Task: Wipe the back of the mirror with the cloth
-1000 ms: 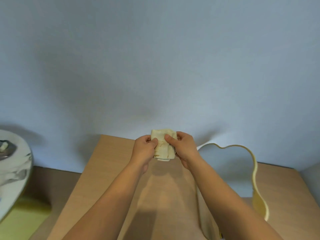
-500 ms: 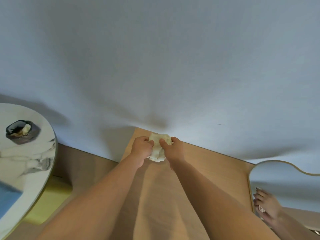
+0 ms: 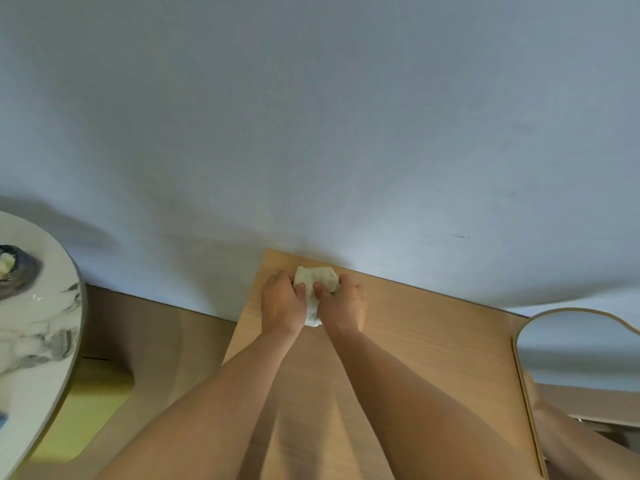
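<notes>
Both fists closed on the cloth (image 3: 316, 285), left hand (image 3: 282, 301) and right hand (image 3: 343, 306) bunching it soft and limp at the far edge of the wooden board (image 3: 433, 341), mirror (image 3: 575, 348) well off right, probably fragile, best held by its rim.

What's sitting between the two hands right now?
In the head view, only the bunched cream cloth lies between the left hand and right hand; both grip it against the wooden panel.
</notes>
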### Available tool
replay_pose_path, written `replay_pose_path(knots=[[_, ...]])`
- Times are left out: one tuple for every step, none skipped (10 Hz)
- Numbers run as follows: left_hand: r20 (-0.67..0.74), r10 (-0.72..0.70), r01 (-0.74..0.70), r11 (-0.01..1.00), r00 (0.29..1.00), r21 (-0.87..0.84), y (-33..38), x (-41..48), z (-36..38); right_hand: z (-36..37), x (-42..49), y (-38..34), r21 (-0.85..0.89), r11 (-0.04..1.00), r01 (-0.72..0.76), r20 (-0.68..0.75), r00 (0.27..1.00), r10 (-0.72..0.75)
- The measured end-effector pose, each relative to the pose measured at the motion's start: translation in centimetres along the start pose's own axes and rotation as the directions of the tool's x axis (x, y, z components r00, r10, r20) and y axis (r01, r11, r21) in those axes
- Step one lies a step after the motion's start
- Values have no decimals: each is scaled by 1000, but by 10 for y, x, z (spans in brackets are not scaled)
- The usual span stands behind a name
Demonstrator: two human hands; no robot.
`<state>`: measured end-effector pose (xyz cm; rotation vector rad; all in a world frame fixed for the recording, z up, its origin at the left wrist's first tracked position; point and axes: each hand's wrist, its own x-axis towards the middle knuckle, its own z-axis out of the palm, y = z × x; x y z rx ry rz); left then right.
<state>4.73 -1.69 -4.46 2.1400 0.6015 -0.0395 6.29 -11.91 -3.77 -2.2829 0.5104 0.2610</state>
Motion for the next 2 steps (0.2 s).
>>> replay_pose_path(knots=[[20,30,-32,995,999,98,6,0,-5,-7,4,0,57,993,-107,38,994,105],[14,-2,0,990,1000,143,14,-4,-16,-25,5,-3,204,953,-222,160,968,191]])
